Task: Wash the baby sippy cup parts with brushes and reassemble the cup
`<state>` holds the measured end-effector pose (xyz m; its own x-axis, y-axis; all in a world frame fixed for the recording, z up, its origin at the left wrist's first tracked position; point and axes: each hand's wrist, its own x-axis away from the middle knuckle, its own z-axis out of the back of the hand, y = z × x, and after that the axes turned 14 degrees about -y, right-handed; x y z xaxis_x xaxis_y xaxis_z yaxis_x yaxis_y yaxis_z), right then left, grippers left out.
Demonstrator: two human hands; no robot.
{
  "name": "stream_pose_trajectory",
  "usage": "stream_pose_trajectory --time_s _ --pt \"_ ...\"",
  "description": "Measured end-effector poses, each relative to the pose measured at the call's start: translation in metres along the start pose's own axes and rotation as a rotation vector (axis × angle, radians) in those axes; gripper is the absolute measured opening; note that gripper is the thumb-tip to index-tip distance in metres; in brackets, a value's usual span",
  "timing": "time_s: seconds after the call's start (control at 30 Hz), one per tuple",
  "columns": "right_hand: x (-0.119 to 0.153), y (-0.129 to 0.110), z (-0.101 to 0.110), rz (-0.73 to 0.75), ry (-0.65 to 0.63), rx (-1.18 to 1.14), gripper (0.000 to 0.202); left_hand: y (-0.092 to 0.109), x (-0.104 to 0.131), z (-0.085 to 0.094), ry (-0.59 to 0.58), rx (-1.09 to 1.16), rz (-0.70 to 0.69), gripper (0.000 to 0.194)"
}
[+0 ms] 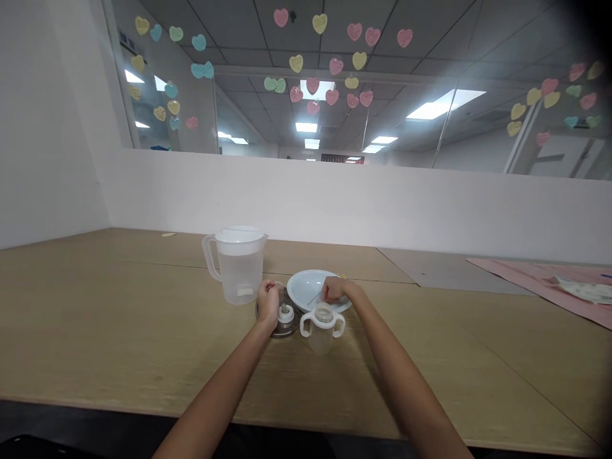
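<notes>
My left hand [268,302] is closed above a round metal tray [285,331]. A translucent edge shows beside its fingers, too unclear to name. On the tray sits a white bottle top with a nipple [285,312]. My right hand [334,289] reaches into a white bowl [301,281], its fingers curled and mostly hidden from me. A thin pale line in the bowl runs toward those fingers, and a small yellow bit shows behind the hand. In front of the bowl stands an uncapped clear baby bottle [321,338] with a white two-handled ring.
A translucent lidded pitcher [240,271] stands left of the tray, its handle pointing left. The wooden table [143,344] runs back to a white wall. Toward the right lie a grey sheet [459,273] and a pink cloth [526,280] with a patterned piece on it.
</notes>
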<state>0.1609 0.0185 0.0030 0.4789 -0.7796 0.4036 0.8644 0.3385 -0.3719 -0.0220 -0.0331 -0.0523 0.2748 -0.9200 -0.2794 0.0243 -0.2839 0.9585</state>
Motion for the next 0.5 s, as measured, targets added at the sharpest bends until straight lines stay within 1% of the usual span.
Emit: stream_pose_trajectory --time_s 0.07,0.1,0.17,0.27,0.3,0.33,0.4,0.5 --pt "0.000 -0.004 0.001 0.066 0.020 -0.043 0.018 0.000 0.000 0.000 0.003 0.023 0.044 0.007" --pt "0.002 -0.006 0.004 0.100 0.056 -0.063 0.020 0.001 0.000 0.000 0.003 0.027 0.062 0.008" --pt "0.011 -0.011 0.013 0.152 0.169 -0.091 0.023 0.001 0.001 -0.001 0.003 0.020 0.089 0.011" --pt "0.036 -0.022 0.028 0.255 0.350 -0.165 0.025 -0.002 0.002 -0.002 0.000 -0.013 0.132 0.011" --pt "0.046 -0.027 0.032 0.346 0.402 -0.242 0.023 -0.004 0.002 -0.002 -0.004 -0.029 0.146 0.011" --pt "0.056 -0.032 0.034 0.430 0.420 -0.308 0.022 -0.007 0.002 -0.003 -0.008 -0.047 0.158 0.012" --pt "0.074 -0.042 0.035 0.539 0.372 -0.368 0.020 -0.011 0.001 -0.003 -0.022 -0.091 0.170 0.013" --pt "0.090 -0.054 0.032 0.560 0.239 -0.353 0.019 -0.017 -0.001 -0.002 -0.055 -0.164 0.156 0.015"
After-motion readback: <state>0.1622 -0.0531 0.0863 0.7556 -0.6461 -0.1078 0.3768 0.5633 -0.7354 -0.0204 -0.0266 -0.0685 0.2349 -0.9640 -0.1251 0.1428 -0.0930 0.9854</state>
